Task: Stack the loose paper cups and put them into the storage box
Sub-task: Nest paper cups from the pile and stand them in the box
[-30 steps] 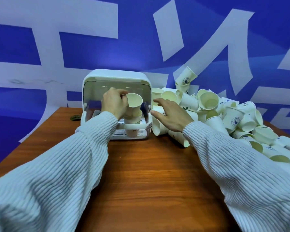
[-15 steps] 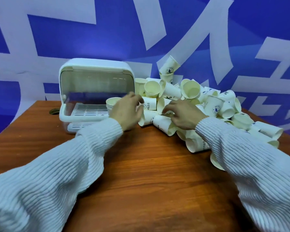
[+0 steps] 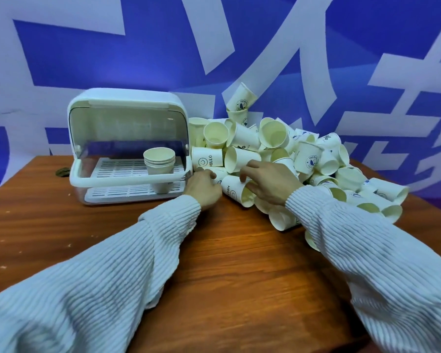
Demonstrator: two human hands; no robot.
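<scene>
1. Nearest me: both white ribbed sleeves [image 3: 107, 276] reach across the bare near part of the wooden table [image 3: 227, 289] toward the cups.
2. Left hand [image 3: 204, 188] sits at the left foot of the cup pile, fingers curled and turned away from me; I cannot tell whether it holds anything.
3. Right hand [image 3: 270, 182] rests on a lying "HELLO" cup [image 3: 236, 191], fingers spread over its wall and reaching the cup behind. Touching, not closed round it.
4. Loose paper cups [image 3: 303, 159] are heaped toward the table's far right, against the blue wall [image 3: 138, 59].
5. Handling judgement: cups look very light and thin-walled, easily crushed. I would take each by the stiff rolled rim or lightly round the body, and expect neighbours to tumble.
6. Storage box [image 3: 127, 108] stands at the far left, lid raised, with a short stack of nested cups [image 3: 159, 161] on its upper rack.
</scene>
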